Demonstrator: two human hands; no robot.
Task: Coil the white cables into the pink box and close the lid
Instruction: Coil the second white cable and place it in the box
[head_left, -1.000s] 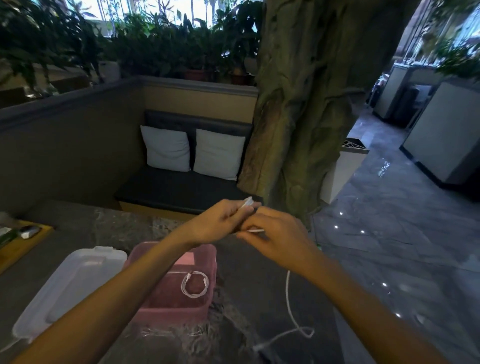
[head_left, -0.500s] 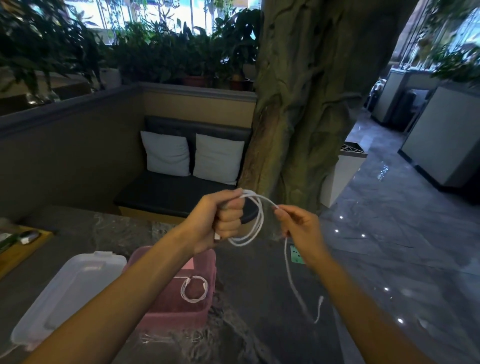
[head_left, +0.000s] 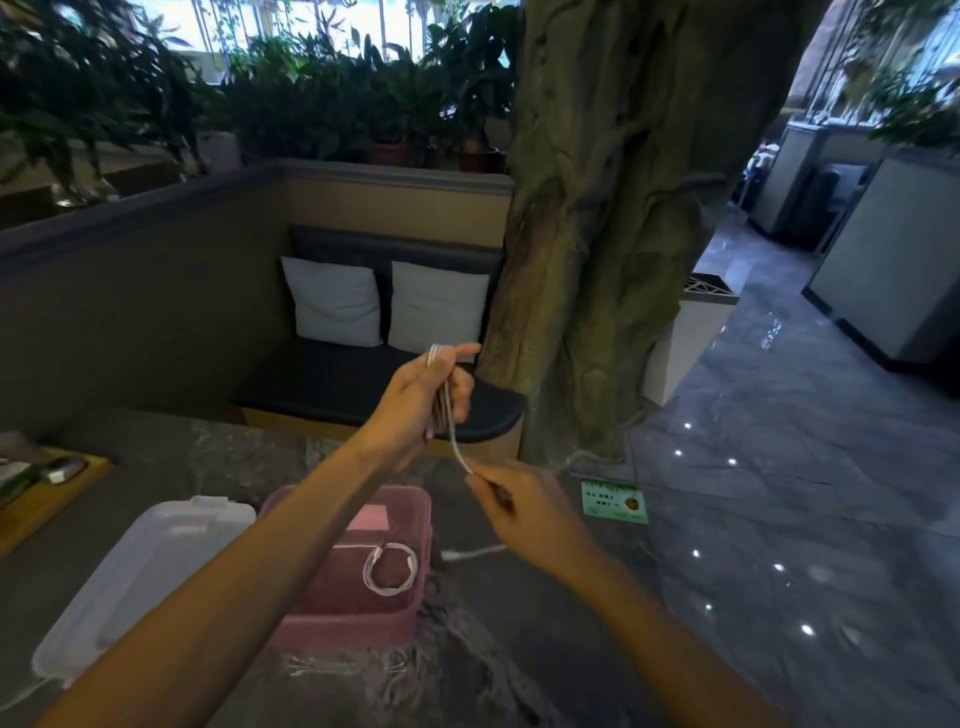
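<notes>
My left hand (head_left: 426, 395) is raised above the table, closed around several loops of a white cable (head_left: 451, 415). Below and to the right, my right hand (head_left: 524, 512) pinches the same cable, which runs taut between the two hands. The cable's loose end (head_left: 470, 554) lies on the table beside the pink box (head_left: 353, 618). The box stands open under my left forearm, with one coiled white cable (head_left: 389, 567) inside. Its translucent white lid (head_left: 140, 577) lies flat to the left of the box.
A wooden tray (head_left: 47, 499) with small items sits at the table's left edge. A green card (head_left: 614, 501) lies near the table's right edge. Beyond the table are a bench with two white cushions (head_left: 384, 306) and a large tree trunk (head_left: 602, 234).
The wide loop between my hands has been drawn tight into my left fist. My right hand dropped lower with the cable, and the hanging tail now lies on the table.
</notes>
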